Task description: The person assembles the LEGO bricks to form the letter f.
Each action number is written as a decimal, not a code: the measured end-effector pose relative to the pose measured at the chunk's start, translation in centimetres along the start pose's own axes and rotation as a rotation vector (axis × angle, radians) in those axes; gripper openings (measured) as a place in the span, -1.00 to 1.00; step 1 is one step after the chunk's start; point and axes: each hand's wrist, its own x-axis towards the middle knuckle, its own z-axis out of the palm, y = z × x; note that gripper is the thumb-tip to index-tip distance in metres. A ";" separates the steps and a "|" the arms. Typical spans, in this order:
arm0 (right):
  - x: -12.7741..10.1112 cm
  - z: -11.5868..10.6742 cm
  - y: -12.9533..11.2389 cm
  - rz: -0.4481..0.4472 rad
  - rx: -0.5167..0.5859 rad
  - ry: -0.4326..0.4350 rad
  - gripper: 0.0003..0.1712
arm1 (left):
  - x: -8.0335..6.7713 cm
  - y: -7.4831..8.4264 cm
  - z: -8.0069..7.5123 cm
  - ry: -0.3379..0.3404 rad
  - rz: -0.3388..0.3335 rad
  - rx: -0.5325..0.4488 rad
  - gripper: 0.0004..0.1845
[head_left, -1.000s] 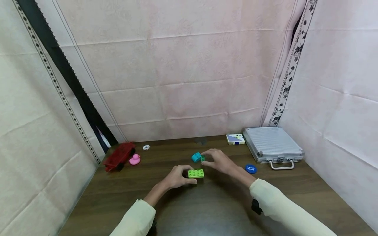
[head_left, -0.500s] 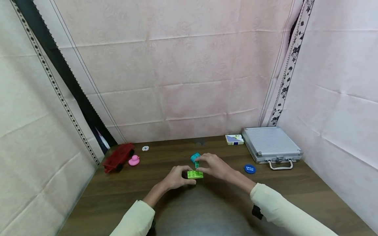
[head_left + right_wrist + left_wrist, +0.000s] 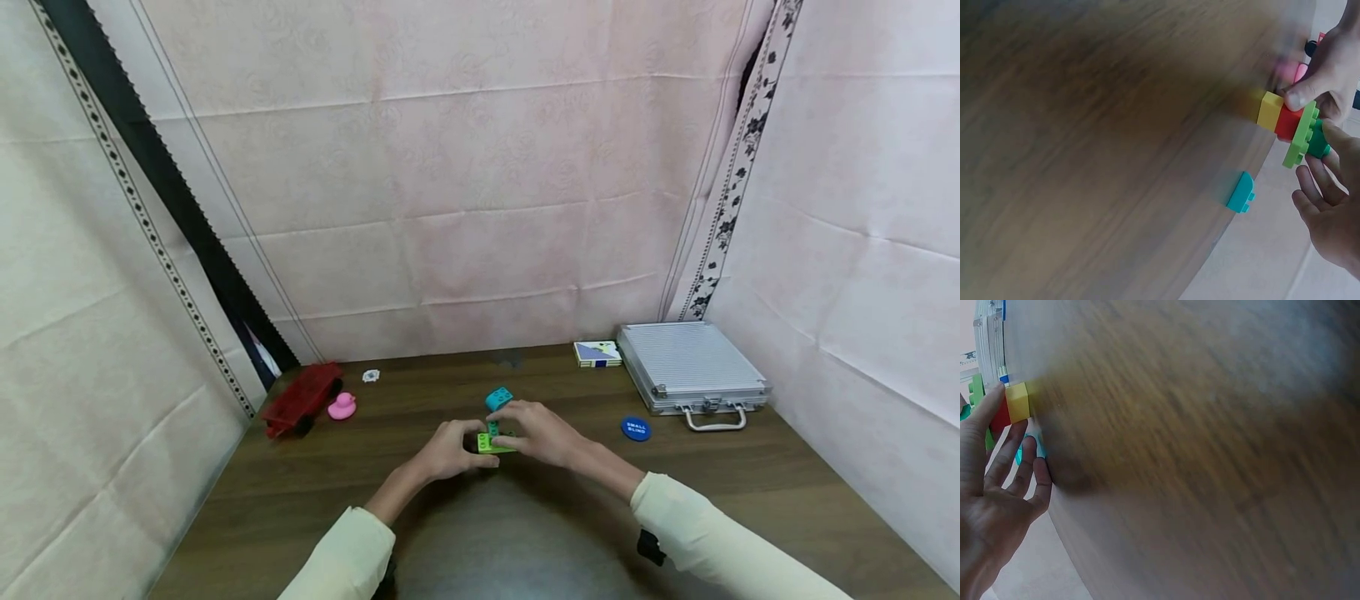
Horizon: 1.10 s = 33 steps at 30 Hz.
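My left hand grips a small stack of toy building bricks. In the right wrist view the stack has a yellow brick at the bottom, a red brick above it and a lime green plate on top. My right hand pinches a dark green brick against the studded face of the lime plate, toward its left end in the head view. Just behind my hands, a turquoise brick with a curved side lies on the table.
A red toy vehicle, a pink rubber duck and a small white piece lie at the left. To the right are a blue "SMALL BLIND" disc, a silver case and a small flat box. Cloth hangs around the table.
My right hand has brought the dark green brick from beside the turquoise brick, toward me and left, onto the lime plate. My left hand stays in place with the stack.
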 end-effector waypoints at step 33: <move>-0.1 0.6 0.0 0.023 0.007 -0.062 -0.57 | -0.1 0.2 0.0 -0.007 -0.019 -0.009 -0.75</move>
